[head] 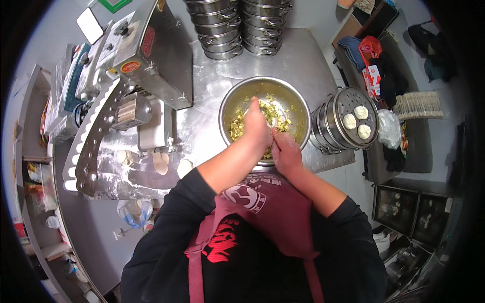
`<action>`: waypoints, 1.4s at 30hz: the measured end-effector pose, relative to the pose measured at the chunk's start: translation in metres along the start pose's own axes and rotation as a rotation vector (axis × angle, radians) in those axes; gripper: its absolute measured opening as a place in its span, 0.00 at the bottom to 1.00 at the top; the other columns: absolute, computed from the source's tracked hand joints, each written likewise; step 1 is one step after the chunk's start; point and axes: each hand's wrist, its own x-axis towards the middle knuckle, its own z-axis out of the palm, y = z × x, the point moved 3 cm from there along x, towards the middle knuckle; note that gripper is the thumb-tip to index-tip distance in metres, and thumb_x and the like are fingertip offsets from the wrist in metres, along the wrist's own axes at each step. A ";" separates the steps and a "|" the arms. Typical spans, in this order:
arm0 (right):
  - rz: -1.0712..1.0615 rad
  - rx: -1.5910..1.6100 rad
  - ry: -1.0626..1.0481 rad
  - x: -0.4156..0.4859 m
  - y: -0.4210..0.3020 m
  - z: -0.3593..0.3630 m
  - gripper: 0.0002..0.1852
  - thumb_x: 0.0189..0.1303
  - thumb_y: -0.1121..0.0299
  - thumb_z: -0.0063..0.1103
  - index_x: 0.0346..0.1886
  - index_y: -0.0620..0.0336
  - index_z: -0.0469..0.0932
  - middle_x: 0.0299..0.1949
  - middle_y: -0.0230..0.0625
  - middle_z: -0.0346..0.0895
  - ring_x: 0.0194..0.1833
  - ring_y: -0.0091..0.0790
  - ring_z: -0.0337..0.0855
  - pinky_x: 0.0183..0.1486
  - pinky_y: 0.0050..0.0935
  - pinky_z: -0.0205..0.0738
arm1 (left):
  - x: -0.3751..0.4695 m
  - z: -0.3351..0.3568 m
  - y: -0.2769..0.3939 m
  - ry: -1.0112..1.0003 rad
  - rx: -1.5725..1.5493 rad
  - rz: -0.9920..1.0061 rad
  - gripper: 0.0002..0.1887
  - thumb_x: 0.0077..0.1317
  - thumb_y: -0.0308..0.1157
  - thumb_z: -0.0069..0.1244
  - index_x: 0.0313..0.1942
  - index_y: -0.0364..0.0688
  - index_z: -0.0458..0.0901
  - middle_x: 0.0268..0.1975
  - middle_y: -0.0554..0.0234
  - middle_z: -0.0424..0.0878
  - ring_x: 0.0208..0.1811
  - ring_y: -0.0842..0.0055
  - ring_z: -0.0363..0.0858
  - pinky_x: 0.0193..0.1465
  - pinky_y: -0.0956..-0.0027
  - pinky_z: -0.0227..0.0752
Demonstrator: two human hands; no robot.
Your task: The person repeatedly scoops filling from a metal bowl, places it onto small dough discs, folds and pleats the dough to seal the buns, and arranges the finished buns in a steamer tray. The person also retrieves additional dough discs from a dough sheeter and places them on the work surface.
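A wide steel bowl (pixel 224 102) stands before me with chopped yellow and green filling (pixel 237 127) spread over its bottom and sides. Above it, my left hand (pixel 257 123) is cupped with the thumb pointing up and away from me. A small piece of white dough wrapper (pixel 273 122) shows between my hands, most of it hidden by the left palm. The flour-dusted fingers of my right hand (pixel 287 149) meet at its near edge. Three white pleated buns (pixel 361 112) sit on the perforated top tier of a steel steamer (pixel 343 128) to the right of the bowl.
Tall stacks of steel steamer tiers (pixel 218 28) stand at the back of the steel table (pixel 303 57). A dough-rolling machine (pixel 159 64) takes up the left side. Near it lie a stack of dough rounds (pixel 127 157), dough pieces (pixel 161 163) and another round (pixel 185 167).
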 end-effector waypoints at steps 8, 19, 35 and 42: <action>0.086 0.082 -0.020 0.004 -0.004 0.005 0.19 0.60 0.79 0.54 0.56 0.65 0.76 0.38 0.49 0.78 0.39 0.50 0.80 0.44 0.38 0.74 | 0.006 -0.019 0.016 0.127 -0.100 -0.231 0.28 0.76 0.49 0.30 0.61 0.32 0.66 0.60 0.44 0.73 0.62 0.54 0.73 0.66 0.48 0.66; 0.213 -0.048 -0.028 0.020 0.008 -0.036 0.17 0.61 0.75 0.53 0.53 0.60 0.80 0.39 0.49 0.79 0.40 0.50 0.81 0.44 0.41 0.75 | 0.018 -0.043 0.022 0.031 -0.203 -0.227 0.21 0.73 0.37 0.37 0.58 0.30 0.67 0.58 0.42 0.74 0.58 0.52 0.76 0.65 0.46 0.66; 0.855 1.216 -0.063 0.047 0.010 0.013 0.08 0.65 0.74 0.59 0.43 0.68 0.77 0.33 0.32 0.78 0.32 0.22 0.74 0.35 0.19 0.70 | -0.004 -0.028 0.026 -0.158 -0.022 -0.181 0.19 0.67 0.20 0.37 0.59 0.32 0.65 0.57 0.43 0.73 0.58 0.53 0.74 0.62 0.45 0.68; 0.627 0.863 0.090 0.048 0.004 0.013 0.06 0.66 0.77 0.54 0.44 0.66 0.75 0.34 0.34 0.78 0.30 0.23 0.74 0.35 0.20 0.71 | -0.011 -0.029 0.026 -0.175 0.020 -0.065 0.21 0.65 0.15 0.38 0.58 0.34 0.66 0.54 0.45 0.74 0.55 0.56 0.76 0.59 0.52 0.73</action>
